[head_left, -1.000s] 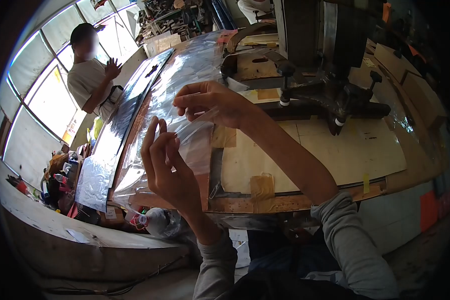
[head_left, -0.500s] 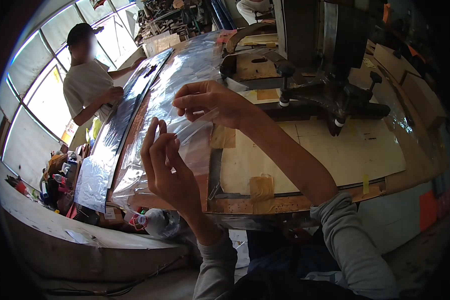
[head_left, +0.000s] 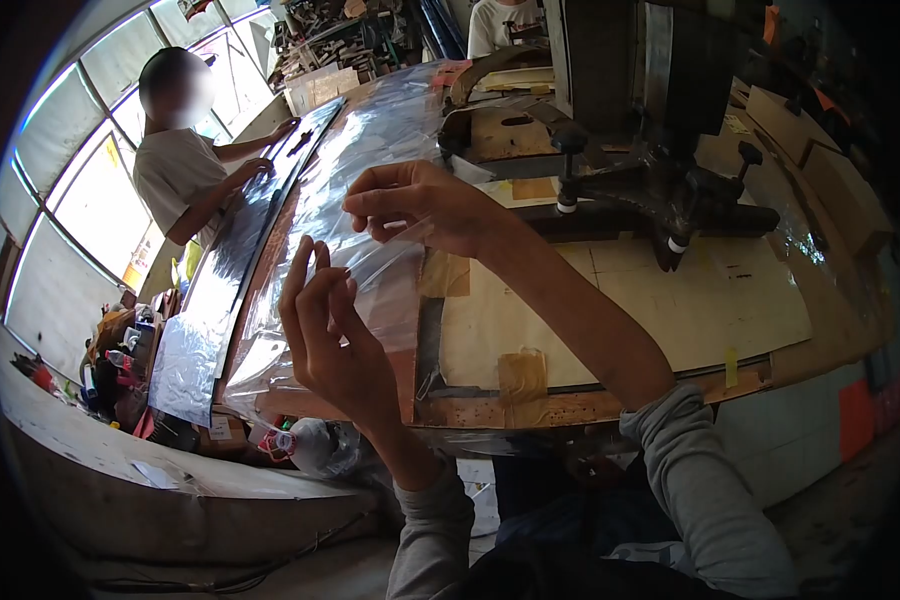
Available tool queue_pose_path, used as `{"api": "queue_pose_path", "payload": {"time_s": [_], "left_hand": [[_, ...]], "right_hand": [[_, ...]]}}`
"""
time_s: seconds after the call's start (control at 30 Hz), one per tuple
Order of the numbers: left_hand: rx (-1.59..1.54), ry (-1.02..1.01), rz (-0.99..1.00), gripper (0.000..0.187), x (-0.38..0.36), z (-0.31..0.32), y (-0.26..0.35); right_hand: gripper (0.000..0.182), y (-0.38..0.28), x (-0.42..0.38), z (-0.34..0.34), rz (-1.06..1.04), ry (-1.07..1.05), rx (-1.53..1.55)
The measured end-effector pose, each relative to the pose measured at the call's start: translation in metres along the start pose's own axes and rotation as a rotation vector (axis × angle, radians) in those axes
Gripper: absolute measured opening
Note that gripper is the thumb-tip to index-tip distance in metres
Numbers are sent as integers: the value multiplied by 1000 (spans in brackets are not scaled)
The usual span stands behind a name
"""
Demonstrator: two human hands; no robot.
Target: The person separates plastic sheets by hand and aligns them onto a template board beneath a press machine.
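Observation:
My right hand (head_left: pixel 415 208) is raised above the work table, its fingers bent and the thumb close to the index finger. A thin clear plastic film (head_left: pixel 390 262) runs up to its palm side and appears gripped there. Lower and to the left, my left hand (head_left: pixel 332 335) is held up with loosely curved fingers spread apart. Nothing shows plainly between them. Behind both hands, shiny clear film covers the left part of the table. Beside my right forearm lies a pale flat board (head_left: pixel 620 310) with tape patches (head_left: pixel 523 388) on its edge.
A dark clamp machine (head_left: pixel 660 190) stands over the board at the right. A co-worker (head_left: pixel 180 175) rests both hands on a long shiny panel (head_left: pixel 240 235) at the left. Another person (head_left: pixel 500 25) is at the back. A plastic bottle (head_left: pixel 310 443) lies below the table edge.
My hands have barely moved. The co-worker's near hand has shifted forward along the panel and their body has turned. The person at the back has leaned lower into view.

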State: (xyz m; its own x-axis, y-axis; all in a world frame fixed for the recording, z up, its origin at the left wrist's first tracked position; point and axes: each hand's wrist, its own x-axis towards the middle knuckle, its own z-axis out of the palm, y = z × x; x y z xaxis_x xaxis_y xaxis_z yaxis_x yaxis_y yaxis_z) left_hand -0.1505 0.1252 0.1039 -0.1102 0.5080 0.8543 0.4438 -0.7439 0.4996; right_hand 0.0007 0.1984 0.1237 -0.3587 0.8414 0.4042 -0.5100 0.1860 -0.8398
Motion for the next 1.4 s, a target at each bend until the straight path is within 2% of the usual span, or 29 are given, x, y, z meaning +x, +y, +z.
{"api": "queue_pose_path", "payload": {"time_s": [0.53, 0.63, 0.73, 0.77, 0.87, 0.93, 1.0, 1.07, 1.13, 1.2, 1.27, 1.33, 1.4], "left_hand": [[11, -38, 24, 14, 4, -3, 8], [-118, -57, 6, 14, 9, -4, 7], [-226, -122, -61, 16, 29, -6, -18], [-293, -143, -90, 16, 41, -5, -36], [-335, -217, -164, 16, 89, 13, -91], [-306, -280, -93, 20, 121, 33, -147], [-42, -383, -90, 27, 145, 56, -217], [372, -448, 130, 43, 140, 77, -280], [570, -611, -16, 60, 111, 90, -352], [858, -818, -388, 69, 76, 100, -340], [923, -809, -275, 66, 53, 92, -280], [891, -779, -239, 58, 44, 89, -262], [797, -741, -231, 52, 44, 88, -286]], "right_hand": [[22, -17, -17, 5, -8, 80, -87], [23, -25, -25, 12, -30, 290, -127], [23, -25, -42, 13, -43, 585, -259], [21, -24, -53, 14, -85, 622, -302], [20, -13, -102, 11, -154, 652, -614], [18, -18, -151, 16, -126, 558, -785], [17, -28, -203, 23, -21, 534, -945], [17, -34, -254, 20, 35, 578, -1124], [17, -38, -302, 6, 75, 667, -1301], [16, -46, -344, -13, 112, 781, -1457], [17, -55, -381, -40, 144, 880, -1621], [19, -65, -402, -61, 138, 942, -1770], [22, -70, -410, -72, 95, 968, -1867]]}}
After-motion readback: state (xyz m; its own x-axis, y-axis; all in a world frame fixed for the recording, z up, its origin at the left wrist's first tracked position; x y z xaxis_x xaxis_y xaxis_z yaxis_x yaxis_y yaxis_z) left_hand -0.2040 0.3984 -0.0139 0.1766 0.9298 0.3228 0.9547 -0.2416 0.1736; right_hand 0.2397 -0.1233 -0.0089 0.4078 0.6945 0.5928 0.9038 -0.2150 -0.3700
